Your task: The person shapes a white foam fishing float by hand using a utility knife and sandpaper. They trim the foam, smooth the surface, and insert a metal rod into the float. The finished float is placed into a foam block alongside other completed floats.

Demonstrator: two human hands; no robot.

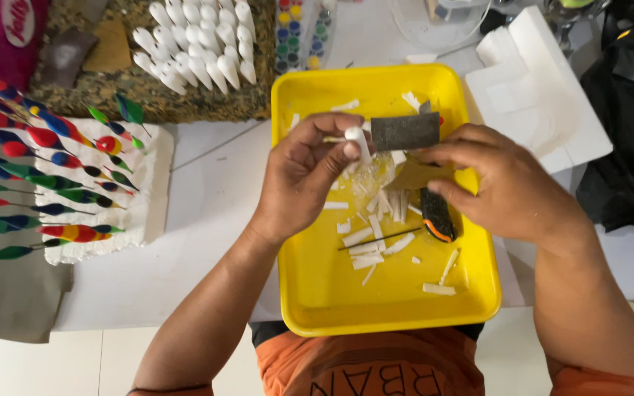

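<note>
Over a white bench [207, 183] and yellow plastic tray [310, 293], the left hand [299, 176] pinches a small white tapered foam piece [357, 141] against the folded grey sandpaper strip [405, 132] gripped by the right hand [500, 180]; light, even strokes over the tray seem best.

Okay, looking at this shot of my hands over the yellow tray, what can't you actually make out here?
Head view only:
- White float piece: mostly covered by the left hand fingers.
- Sandpaper strip: its lower end hidden under the right hand.
- Orange-black knife: upper end hidden by that hand.
- Paint pots: cut off by the top edge.
</note>
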